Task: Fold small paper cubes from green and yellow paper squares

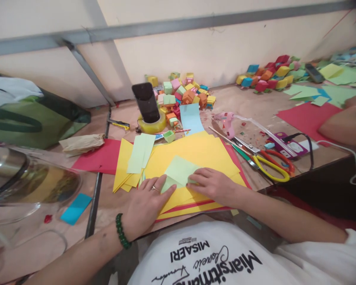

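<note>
A light green sheet of paper (180, 169) lies on a stack of yellow paper (206, 152), with its near part folded. My left hand (150, 202), wearing a ring, rests on its left corner with fingers stretched and thumb apart. At the opposite corner, my right hand (213, 185) has its fingers curled together and closed on the paper's edge; the fingertips are partly hidden. Beyond my left hand lie light green strips (141, 153) on yellow sheets. Red paper shows under the stack's near edge.
Small paper cubes (186, 93) pile behind a phone (146, 102) propped on a tape roll (152, 124). To the right lie scissors (261, 156), a glue gun (227, 122) and a purple power strip (287, 144). Another person's arm (345, 124) reaches in. A glass jar (44, 178) stands left.
</note>
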Demonstrator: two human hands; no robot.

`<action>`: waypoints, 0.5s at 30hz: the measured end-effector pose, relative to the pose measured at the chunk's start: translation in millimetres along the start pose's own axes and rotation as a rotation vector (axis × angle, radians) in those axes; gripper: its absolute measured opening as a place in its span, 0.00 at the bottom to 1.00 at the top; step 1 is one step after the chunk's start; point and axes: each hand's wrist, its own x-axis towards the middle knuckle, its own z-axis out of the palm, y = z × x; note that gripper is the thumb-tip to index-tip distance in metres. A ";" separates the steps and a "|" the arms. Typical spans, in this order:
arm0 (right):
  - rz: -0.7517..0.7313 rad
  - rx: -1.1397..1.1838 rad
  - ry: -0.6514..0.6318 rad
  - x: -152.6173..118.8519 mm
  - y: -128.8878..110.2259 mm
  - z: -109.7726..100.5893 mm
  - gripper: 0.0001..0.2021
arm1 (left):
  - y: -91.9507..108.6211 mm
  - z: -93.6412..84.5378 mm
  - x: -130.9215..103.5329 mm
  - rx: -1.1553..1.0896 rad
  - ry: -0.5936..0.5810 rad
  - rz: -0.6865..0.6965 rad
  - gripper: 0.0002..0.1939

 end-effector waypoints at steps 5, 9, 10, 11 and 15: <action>0.125 -0.003 -0.002 -34.9 10.7 -6.0 0.12 | -9.0 -9.3 -20.9 -0.036 0.014 -0.014 0.23; 0.233 -0.066 0.090 -53.7 12.0 -17.4 0.16 | -18.8 -5.9 -42.9 -0.164 -0.003 -0.126 0.22; 0.244 -0.058 0.119 -53.8 11.4 -20.6 0.17 | -21.1 -3.4 -44.0 -0.229 -0.023 -0.170 0.21; 0.259 -0.039 0.139 -52.1 10.5 -23.8 0.17 | -23.0 -0.3 -42.4 -0.301 -0.041 -0.218 0.19; 0.335 0.026 0.110 -32.4 4.8 -34.8 0.15 | -25.5 14.7 -15.3 -0.557 -0.027 -0.432 0.25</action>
